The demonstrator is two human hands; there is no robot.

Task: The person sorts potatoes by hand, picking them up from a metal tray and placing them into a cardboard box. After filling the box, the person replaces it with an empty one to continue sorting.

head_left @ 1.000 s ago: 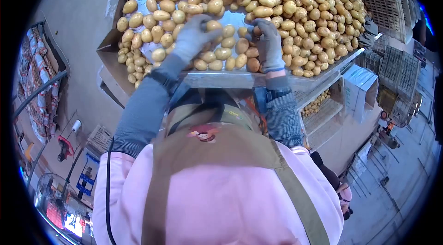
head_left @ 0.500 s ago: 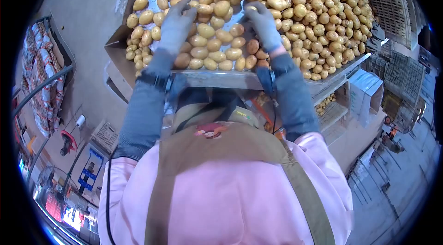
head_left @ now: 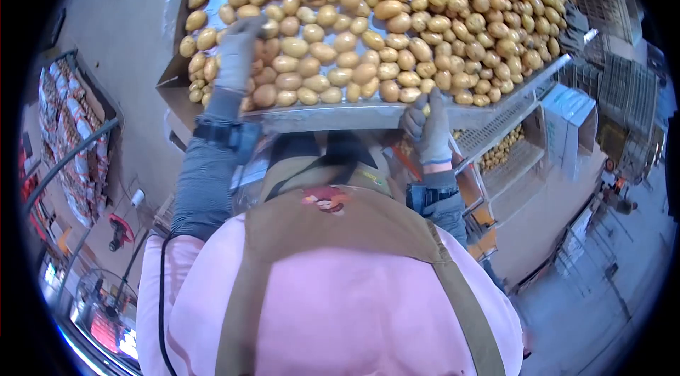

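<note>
Potatoes (head_left: 323, 52) yellow-tan along grey near edge of tray (head_left: 333, 116) — left glove (head_left: 236, 57) grey, right glove (head_left: 436, 132) blue-cuffed; left sleeve (head_left: 200, 192) blue-grey, striped — apron (head_left: 340, 231) brown, top (head_left: 361, 298) pink.

A single head-worn camera looks forward and steeply down, over the wearer's chest (head_left: 354, 298), which is nearest and fills the lower middle. Farther out, the left hand (head_left: 238, 56) and right hand (head_left: 429, 128) sit in the upper half, at the near side of the worktop (head_left: 333, 118), which runs off the top edge. The very wide lens gives a round field with dark corners, taking in floor (head_left: 127, 29) on both sides; toward the rim, shapes bend and seem too smeared to trust.
</note>
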